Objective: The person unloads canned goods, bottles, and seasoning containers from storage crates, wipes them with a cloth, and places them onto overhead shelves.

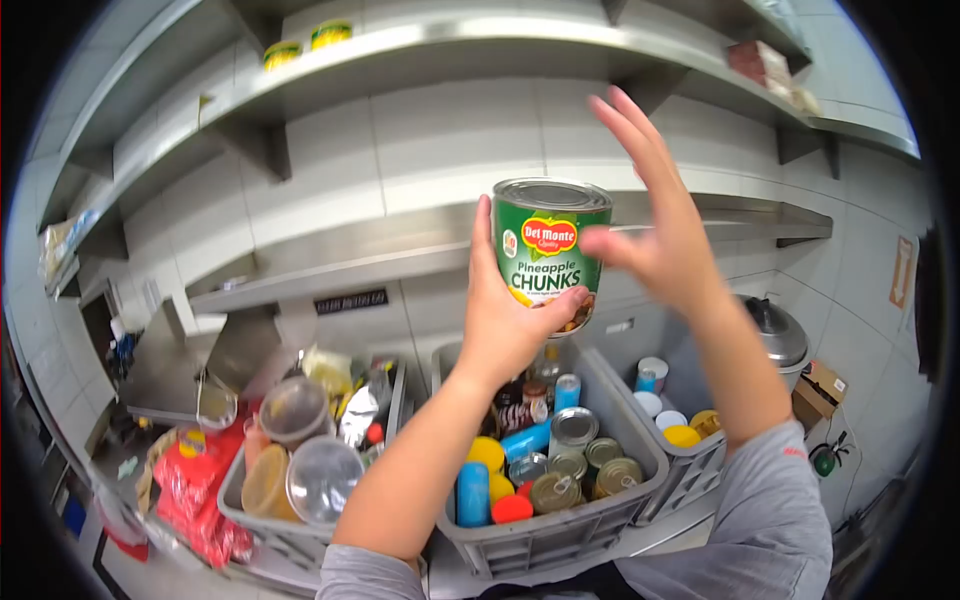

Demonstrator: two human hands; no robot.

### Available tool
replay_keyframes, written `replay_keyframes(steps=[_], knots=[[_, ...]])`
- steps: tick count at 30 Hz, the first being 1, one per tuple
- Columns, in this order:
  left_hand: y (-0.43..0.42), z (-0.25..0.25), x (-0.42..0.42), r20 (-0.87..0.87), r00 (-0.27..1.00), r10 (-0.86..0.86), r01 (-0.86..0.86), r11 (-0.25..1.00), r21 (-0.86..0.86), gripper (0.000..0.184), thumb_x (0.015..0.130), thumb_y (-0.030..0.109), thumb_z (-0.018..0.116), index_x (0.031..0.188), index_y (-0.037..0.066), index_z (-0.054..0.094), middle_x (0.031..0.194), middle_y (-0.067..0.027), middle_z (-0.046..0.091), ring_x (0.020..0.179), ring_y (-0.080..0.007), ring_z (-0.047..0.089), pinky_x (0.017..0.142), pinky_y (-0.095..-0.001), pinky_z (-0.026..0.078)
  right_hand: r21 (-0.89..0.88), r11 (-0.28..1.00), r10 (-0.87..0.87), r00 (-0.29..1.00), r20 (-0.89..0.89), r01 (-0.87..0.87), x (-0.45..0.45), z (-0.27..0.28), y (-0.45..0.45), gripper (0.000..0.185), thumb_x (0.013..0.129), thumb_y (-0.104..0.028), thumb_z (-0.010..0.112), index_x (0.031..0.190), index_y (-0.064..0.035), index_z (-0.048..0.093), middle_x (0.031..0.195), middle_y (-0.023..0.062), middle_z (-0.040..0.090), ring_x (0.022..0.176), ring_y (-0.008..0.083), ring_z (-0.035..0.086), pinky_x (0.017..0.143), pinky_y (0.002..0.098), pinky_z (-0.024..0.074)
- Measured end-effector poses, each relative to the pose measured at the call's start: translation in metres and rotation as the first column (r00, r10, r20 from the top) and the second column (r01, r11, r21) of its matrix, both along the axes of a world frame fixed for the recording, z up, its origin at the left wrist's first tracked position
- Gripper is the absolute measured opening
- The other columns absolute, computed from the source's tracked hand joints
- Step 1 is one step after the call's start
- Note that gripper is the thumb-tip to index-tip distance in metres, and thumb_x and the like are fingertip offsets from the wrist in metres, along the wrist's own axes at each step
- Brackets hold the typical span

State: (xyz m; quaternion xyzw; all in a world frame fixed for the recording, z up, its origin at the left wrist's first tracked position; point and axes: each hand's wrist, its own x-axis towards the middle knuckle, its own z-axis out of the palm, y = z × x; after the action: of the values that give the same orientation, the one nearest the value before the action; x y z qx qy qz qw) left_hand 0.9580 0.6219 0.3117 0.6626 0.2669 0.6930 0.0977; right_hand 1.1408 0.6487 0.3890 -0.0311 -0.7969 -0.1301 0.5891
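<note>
Lower steel shelf: behind the Del Monte Pineapple Chunks can, which we see raised upright in the air.
Middle grey crate: lower down, full of cans and jars.
Right hand: spread open, gripping nothing; we cannot tell whether it touches the can.
Left hand: curled around the can's lower wall.
Can wall: we judge it stiff, weighty if full, slippery if wet; best encircled midway.

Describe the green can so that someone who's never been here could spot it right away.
Find the middle grey bin, which has cans inside, and look just above it in the picture. There, the person's left hand grips a green-labelled can. Unlike the cans below, it is held up in the air, its label reading "Pineapple Chunks".
</note>
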Motion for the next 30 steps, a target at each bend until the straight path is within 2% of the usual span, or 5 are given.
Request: replay_keyframes(steps=[7, 12, 14, 16, 30], knots=[[0.013, 0.043, 0.077, -0.095, 0.980, -0.176, 0.189, 0.968, 0.165, 0.107, 0.078, 0.009, 0.076, 0.155, 0.005, 0.002, 0.145, -0.0239, 0.033, 0.137, -0.0326, 0.035, 0.109, -0.0412, 0.037, 0.363, 0.893, -0.162, 0.944, -0.288, 0.264, 0.023, -0.072, 0.025, 0.087, 0.049, -0.021, 0.092, 0.130, -0.0239, 0.060, 0.159, 0.0250, 0.012, 0.144, 0.0487, 0.018, 0.113, 0.0642, 0.0209], [0.031, 0.110, 0.097, -0.488, 0.833, -0.262, 0.403, 0.891, 0.208, 0.093, 0.086, 0.009, 0.061, 0.157, 0.010, -0.001, 0.150, -0.0244, 0.027, 0.143, -0.0342, 0.027, 0.115, -0.0442, 0.028, 0.478, 0.862, 0.117, 0.853, -0.508, 0.166, 0.073, 0.023, 0.099, 0.084, 0.056, -0.010, 0.089, 0.133, -0.0264, 0.061, 0.161, 0.0168, 0.010, 0.140, 0.0384, 0.027, 0.092, 0.0403, 0.0453], [0.023, 0.115, 0.108, -0.562, 0.710, 0.425, -0.069, 0.836, 0.545, 0.085, 0.084, 0.001, 0.054, 0.156, 0.007, 0.010, 0.156, -0.0185, 0.024, 0.145, -0.0309, 0.024, 0.119, -0.0439, 0.020, 0.520, 0.821, 0.105, 0.834, -0.542, 0.235, 0.095, 0.078, 0.128, 0.077, 0.064, -0.014, 0.086, 0.136, -0.0221, 0.058, 0.159, 0.0149, 0.016, 0.119, 0.0290, 0.045, 0.080, 0.0336, 0.0511], [0.038, 0.097, 0.096, -0.518, 0.707, 0.482, -0.176, 0.829, 0.531, 0.083, 0.082, 0.000, 0.055, 0.155, 0.006, 0.016, 0.155, -0.0189, 0.025, 0.144, -0.0316, 0.025, 0.118, -0.0437, 0.022, 0.537, 0.650, -0.040, 0.730, -0.682, 0.538, 0.118, 0.143, 0.156, 0.076, 0.072, -0.021, 0.070, 0.144, -0.0175, 0.044, 0.155, 0.0212, 0.025, 0.137, 0.0446, 0.030, 0.113, 0.0498, 0.0311], [0.044, -0.099, 0.070, -0.581, 0.268, 0.768, -0.853, 0.469, 0.227, 0.079, 0.070, -0.005, 0.059, 0.145, 0.012, 0.041, 0.150, -0.0227, 0.027, 0.121, -0.0383, 0.051, 0.102, -0.0458, 0.043, 0.164, 0.886, -0.288, 0.792, -0.538, 0.434, 0.116, 0.291, 0.350, 0.089, 0.068, -0.036, 0.077, 0.143, -0.0126, 0.036, 0.143, 0.0237, 0.033, 0.130, 0.0420, 0.042, 0.108, 0.0442, 0.0387]])
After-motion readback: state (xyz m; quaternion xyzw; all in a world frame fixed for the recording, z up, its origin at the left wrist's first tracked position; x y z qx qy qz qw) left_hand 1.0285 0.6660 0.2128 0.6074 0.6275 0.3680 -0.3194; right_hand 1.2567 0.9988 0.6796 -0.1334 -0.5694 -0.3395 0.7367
